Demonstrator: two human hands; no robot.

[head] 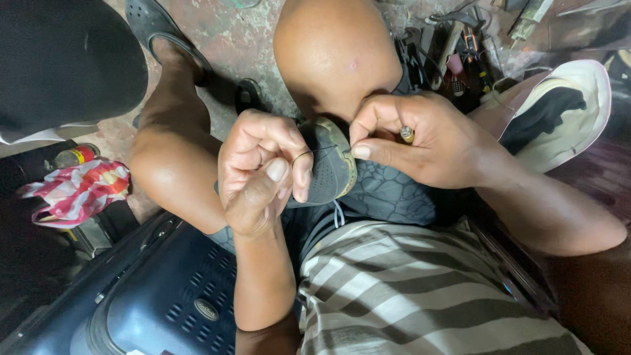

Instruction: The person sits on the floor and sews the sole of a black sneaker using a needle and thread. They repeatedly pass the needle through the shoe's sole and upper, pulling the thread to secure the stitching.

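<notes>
A dark shoe (328,161) w/ a pale edge sits on the person's lap, just below the bare knee (335,52). The left hand (263,171) is curled tight on the shoe's left side, its grip pinching a thin thread (309,154). The thread is so thin it is hard to follow. The right hand (420,141) is on the shoe's right side, its grip closed on a small tool with a wood handle (407,134); only the handle end shows, the tip is hidden by the thumb. Most of the shoe is hidden behind both hands. Up & right of the shoe lies a messy pile of tools (460,52), too dark to tell apart. Right of the shoe is a pale shoe (559,118), cut off at the edge. Far left of the shoe lies a red & white cloth (79,190).
</notes>
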